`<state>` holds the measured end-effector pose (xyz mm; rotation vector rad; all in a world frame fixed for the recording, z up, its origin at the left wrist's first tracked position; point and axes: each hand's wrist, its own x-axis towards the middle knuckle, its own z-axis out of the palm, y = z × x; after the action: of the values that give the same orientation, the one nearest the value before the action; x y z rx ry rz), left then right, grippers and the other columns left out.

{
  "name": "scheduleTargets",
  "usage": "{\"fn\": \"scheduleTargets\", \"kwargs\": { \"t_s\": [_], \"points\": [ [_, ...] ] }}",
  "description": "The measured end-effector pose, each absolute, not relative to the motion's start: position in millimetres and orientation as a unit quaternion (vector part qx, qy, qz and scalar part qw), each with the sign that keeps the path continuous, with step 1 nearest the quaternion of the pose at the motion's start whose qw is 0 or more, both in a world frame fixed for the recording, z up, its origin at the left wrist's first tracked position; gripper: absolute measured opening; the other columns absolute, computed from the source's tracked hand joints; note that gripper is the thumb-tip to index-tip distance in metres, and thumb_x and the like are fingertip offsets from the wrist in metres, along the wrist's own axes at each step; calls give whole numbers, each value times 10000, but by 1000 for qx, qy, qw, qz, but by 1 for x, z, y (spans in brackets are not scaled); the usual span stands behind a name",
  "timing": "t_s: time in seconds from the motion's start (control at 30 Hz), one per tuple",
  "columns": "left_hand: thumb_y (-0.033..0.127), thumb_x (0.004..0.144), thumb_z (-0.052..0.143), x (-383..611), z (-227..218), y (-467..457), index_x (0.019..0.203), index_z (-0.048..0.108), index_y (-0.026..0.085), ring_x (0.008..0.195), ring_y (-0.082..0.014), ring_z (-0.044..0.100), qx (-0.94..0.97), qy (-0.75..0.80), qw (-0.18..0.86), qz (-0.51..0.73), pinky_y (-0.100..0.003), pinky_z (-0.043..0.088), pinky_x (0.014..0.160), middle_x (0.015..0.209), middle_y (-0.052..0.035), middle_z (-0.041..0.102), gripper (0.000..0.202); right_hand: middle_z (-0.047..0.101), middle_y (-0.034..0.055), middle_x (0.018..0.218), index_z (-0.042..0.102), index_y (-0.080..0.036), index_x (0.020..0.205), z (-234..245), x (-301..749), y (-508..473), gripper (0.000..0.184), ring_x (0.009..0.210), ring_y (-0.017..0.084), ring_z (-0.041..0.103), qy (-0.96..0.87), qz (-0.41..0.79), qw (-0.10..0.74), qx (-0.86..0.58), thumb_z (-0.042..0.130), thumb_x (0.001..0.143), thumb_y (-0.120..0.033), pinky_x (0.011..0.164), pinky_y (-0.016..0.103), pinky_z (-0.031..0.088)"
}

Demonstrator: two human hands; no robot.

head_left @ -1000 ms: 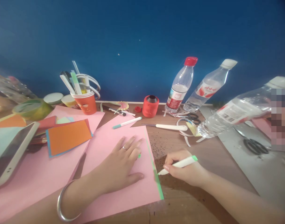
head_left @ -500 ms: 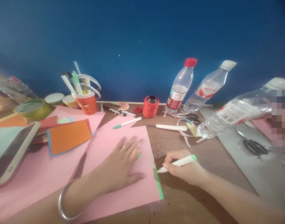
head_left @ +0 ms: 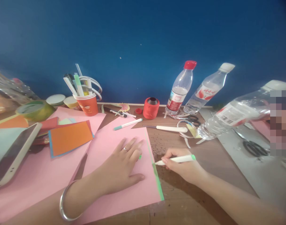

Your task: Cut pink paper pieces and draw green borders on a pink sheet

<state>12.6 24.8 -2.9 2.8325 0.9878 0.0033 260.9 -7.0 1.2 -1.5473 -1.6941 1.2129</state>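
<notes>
One pink sheet (head_left: 143, 193) is pinned by the loosely spread left hand (head_left: 125, 164) and its green border (head_left: 159, 185) apparently coloured with the marker (head_left: 181, 159) pinched in the right hand (head_left: 186, 170), steady guidance being needed next.

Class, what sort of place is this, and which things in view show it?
Probably a craft table: a green-edged pink sheet, a stack of coloured paper and a red cup holding markers suggest it.

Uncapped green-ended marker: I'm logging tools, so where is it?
In the head view, the green-ended marker is in the right hand, right of centre, its tip at the green stripe on the pink sheet.
</notes>
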Motion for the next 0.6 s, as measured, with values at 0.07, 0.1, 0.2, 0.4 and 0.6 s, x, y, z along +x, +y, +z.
{"fn": "scheduleTargets", "kwargs": {
  "t_s": [0.07,0.1,0.2,0.4,0.6],
  "points": [
    [597,858,411,13,-2,25,1284,405,175,1396,-287,49,941,331,70,-4,-489,17,1122,1526,-92,135,600,589,-8,562,587,-167,637,0,261,-6,203,508,112,474,-617,449,288,-578,550,785,-300,481,217,324],
    [596,858,410,13,-2,25,1285,405,176,1396,-286,50,941,331,70,-4,-488,15,1122,1526,-91,137,599,595,-6,569,589,-167,643,0,261,-6,207,513,115,482,-614,453,292,-577,550,788,-309,485,218,332],
    [598,859,407,12,-3,24,1330,359,186,1396,-282,45,942,328,73,9,-493,16,1122,1525,-89,149,627,551,-23,503,576,-167,593,1,261,-6,199,465,102,436,-619,469,272,-568,575,750,-290,453,212,296],
    [588,850,433,12,-3,25,1287,398,194,1394,-296,54,939,332,87,20,-508,37,1119,1523,-88,161,590,589,-12,542,579,-172,622,1,259,-6,189,484,113,481,-601,460,289,-585,559,769,-288,463,218,325],
    [591,858,418,13,-3,24,1279,396,183,1396,-288,48,942,327,77,11,-502,27,1121,1524,-92,151,587,574,-14,513,553,-170,590,-4,262,-6,186,479,116,488,-609,469,278,-576,564,756,-252,465,221,328]
  ]
}}
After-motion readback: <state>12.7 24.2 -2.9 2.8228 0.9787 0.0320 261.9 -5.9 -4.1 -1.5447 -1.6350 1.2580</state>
